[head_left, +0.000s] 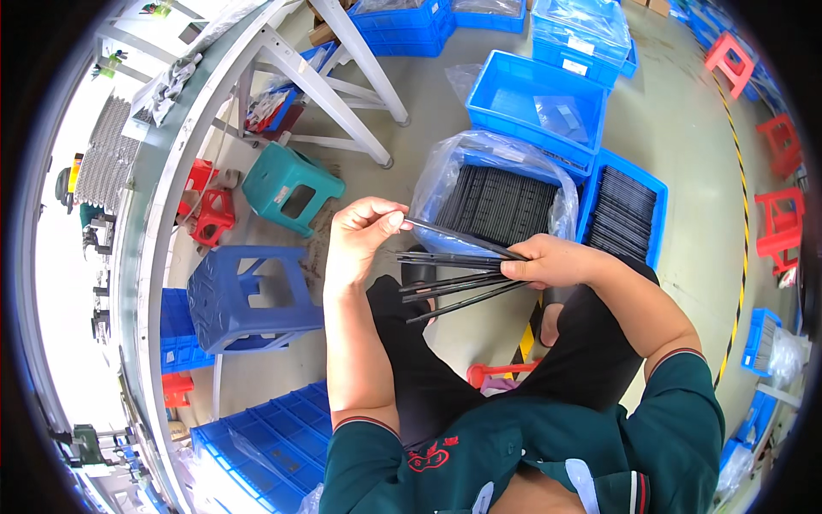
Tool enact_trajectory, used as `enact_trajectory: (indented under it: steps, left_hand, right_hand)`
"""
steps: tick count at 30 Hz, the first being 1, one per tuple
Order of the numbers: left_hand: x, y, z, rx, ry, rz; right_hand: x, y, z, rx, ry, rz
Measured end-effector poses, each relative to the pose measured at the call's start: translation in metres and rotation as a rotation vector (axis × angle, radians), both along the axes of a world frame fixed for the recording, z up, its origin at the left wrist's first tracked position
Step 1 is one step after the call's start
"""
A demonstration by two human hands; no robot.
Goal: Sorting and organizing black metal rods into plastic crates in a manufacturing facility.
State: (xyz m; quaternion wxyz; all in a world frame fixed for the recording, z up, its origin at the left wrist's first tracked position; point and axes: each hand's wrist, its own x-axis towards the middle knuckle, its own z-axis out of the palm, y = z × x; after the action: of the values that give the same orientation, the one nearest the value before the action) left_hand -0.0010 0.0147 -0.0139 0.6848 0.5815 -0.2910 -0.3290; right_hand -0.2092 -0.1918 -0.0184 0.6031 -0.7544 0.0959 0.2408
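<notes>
Several thin black strips fan out to the left from my right hand, which is closed around their right ends. My left hand pinches the left end of one black strip, set apart above the others; its right end reaches my right hand. Just beyond my hands stands a blue bin lined with clear plastic, with rows of similar black strips inside. To its right, a second blue bin holds more black strips.
An open blue crate stands behind the bins. At left are a green stool, a blue stool and a long workbench. Blue lidded boxes lie low at left. Red stools line the right, past a striped floor line.
</notes>
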Motion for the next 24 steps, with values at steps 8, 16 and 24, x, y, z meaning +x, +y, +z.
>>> enact_trajectory:
  steps: [8,16,24]
  left_hand:
    - [-0.01,-0.006,-0.002,0.016,-0.012,-0.09]
    - [0.011,0.001,0.004,0.11,-0.218,0.321]
    - [0.0,-0.035,-0.009,0.073,-0.107,0.155]
  right_hand:
    - [-0.001,-0.004,-0.008,0.045,0.045,0.059]
    - [-0.014,-0.019,-0.004,-0.211,-0.2,0.012]
    - [-0.08,-0.092,-0.01,-1.269,-0.552,-0.435]
